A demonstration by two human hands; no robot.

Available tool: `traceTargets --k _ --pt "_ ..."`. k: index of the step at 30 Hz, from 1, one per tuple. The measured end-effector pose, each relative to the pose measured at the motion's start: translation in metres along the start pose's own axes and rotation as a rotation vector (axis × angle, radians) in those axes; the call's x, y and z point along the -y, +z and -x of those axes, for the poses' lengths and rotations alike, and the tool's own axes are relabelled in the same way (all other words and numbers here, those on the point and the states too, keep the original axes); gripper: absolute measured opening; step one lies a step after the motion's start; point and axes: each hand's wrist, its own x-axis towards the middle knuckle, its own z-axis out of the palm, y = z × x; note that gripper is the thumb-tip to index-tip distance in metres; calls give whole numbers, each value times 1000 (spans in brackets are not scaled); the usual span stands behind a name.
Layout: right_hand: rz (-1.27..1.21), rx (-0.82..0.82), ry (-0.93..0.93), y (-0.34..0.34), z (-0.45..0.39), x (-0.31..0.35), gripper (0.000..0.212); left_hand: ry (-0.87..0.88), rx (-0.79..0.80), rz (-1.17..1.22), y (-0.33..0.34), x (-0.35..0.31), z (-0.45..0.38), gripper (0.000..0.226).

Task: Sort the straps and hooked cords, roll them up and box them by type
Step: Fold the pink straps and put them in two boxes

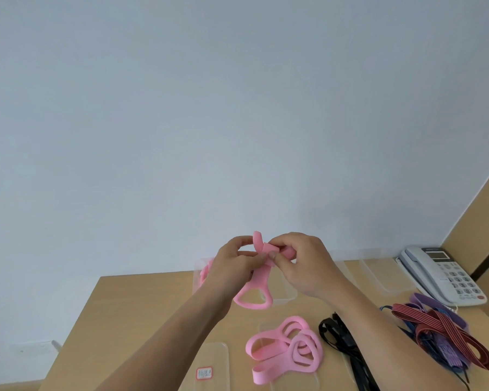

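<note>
- Left hand (235,263) and right hand (299,261) raised above the table (141,306), both pinching one pink strap (261,246); held up, probably so the free handle loop (253,297) hangs clear while the band is wound
- Fingers of both curled round the half-made roll, thumbs meeting at its middle, likely to keep the turns tight
- Second pink strap (285,345) lying loose on the table in front, not yet rolled
- Black cord (342,342) just right of it; red striped cords (441,331) with purple ones heaped further right, apparently grouped by type
- Clear boxes (283,289) behind the hands, pink visible inside the left one, seemingly holding finished rolls
- Clear lid (212,359) near the front edge bearing a red-bordered label (204,373); writing too small to read
- Desk phone (441,272) at far right; no brand legible
</note>
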Motion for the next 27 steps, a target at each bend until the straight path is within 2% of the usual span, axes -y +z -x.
traceTargets --k 3,4,9,15,20,27 --pt "-25 -20 20 3 1 -3 8 -25 5 -45 2 -3 2 10" --pt "-29 -28 21 4 2 -4 7 -34 6 -57 2 -5 3 11" --pt "-29 -106 -9 7 3 -5 9 -96 59 -73 0 -7 4 44" --pt "97 -233 -138 18 5 -6 17 -132 123 14 -4 -10 3 52" --pt "90 -316 -178 27 8 -1 17 -96 121 118 -8 -6 1 41" --pt "18 -219 -169 31 15 3 18 -92 137 201 -16 1 -2 20"
